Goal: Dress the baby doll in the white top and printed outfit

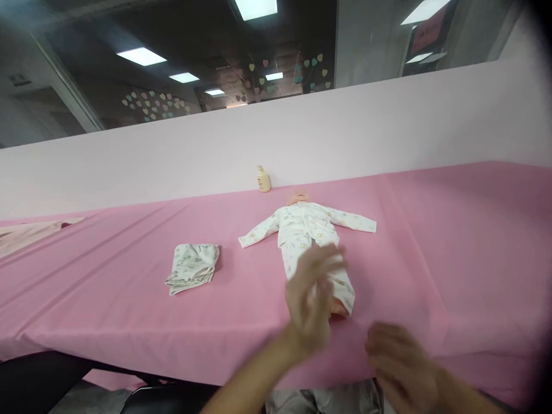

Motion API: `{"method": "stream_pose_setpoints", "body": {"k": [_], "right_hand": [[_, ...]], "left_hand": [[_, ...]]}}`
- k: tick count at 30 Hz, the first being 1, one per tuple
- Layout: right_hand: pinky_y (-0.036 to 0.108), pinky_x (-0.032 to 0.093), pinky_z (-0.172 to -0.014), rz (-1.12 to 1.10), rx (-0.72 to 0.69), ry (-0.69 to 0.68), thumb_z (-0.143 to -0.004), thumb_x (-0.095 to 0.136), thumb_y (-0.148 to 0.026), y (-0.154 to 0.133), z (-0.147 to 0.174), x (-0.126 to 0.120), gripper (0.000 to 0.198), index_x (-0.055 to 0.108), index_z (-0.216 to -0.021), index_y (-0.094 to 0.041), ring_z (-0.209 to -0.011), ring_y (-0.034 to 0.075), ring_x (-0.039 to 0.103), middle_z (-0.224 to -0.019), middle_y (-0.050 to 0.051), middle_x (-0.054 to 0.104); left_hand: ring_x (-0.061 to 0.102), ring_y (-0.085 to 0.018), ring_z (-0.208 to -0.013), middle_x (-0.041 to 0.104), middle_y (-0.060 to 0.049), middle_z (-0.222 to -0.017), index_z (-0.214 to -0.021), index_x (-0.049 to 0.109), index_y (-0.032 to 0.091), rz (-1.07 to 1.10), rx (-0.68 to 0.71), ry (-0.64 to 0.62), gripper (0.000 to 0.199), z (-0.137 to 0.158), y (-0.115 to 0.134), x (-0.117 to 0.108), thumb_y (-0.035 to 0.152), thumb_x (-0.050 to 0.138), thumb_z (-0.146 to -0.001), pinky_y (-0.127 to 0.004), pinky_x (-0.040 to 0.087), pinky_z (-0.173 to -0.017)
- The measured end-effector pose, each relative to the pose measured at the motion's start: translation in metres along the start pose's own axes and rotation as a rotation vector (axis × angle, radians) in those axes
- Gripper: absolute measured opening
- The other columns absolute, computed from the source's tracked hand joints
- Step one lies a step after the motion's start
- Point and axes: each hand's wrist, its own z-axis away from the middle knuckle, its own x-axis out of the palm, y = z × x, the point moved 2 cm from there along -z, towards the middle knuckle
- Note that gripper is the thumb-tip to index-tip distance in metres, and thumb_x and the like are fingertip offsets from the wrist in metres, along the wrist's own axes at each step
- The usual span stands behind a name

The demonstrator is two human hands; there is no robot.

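Observation:
A baby doll [301, 197] lies on its back on the pink-covered table, dressed in a white printed baby top [305, 221] and matching trousers [344, 286]. Its sleeves spread out to both sides, and a bit of the skin-toned body shows at the lower end. My left hand [309, 296] is raised over the trousers with bent fingers apart, holding nothing visible, and hides part of them. Near the table's front edge, to the right of the doll, my right hand [401, 365] is smeared by motion, so its fingers are unclear.
A folded printed cloth [193, 267] lies left of the doll. Against the white wall [181, 155] stands a cream pump bottle [263, 179]. Pale pink fabric [32, 234] lies at the far left of the pink tablecloth [129, 299]. A black chair [168, 398] is below the front edge.

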Motion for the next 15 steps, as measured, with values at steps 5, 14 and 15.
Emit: {"method": "stream_pose_setpoints", "body": {"k": [5, 14, 15], "right_hand": [[0.025, 0.036, -0.053, 0.012, 0.059, 0.047, -0.073, 0.045, -0.010, 0.105, -0.135, 0.001, 0.014, 0.049, -0.063, -0.019, -0.053, 0.011, 0.044, -0.058, -0.001, 0.050], [0.023, 0.047, -0.076, 0.023, 0.663, -0.002, -0.075, 0.049, -0.005, 0.250, -0.235, 0.082, 0.022, 0.068, -0.081, -0.016, -0.079, 0.015, 0.064, -0.083, 0.004, 0.070], [0.024, 0.047, -0.078, 0.041, 0.656, -0.010, -0.075, 0.050, -0.005, 0.258, -0.238, 0.090, 0.022, 0.068, -0.080, -0.016, -0.080, 0.016, 0.065, -0.084, 0.005, 0.071]], "left_hand": [[0.053, -0.021, -0.117, 0.063, -0.006, -0.118, -0.104, 0.064, 0.018, -0.234, -0.198, 0.060, 0.024, -0.075, -0.108, -0.012, 0.020, 0.046, -0.087, -0.039, 0.038, -0.105], [0.061, -0.025, -0.104, 0.067, -0.012, -0.110, -0.113, 0.062, 0.014, -0.732, -0.494, -0.164, 0.037, -0.149, -0.237, -0.001, 0.026, 0.034, -0.091, -0.037, 0.046, -0.091], [0.062, -0.025, -0.100, 0.068, -0.012, -0.106, -0.108, 0.064, 0.016, -0.793, -0.509, -0.182, 0.037, -0.155, -0.243, 0.000, 0.027, 0.033, -0.091, -0.036, 0.046, -0.088]]}}
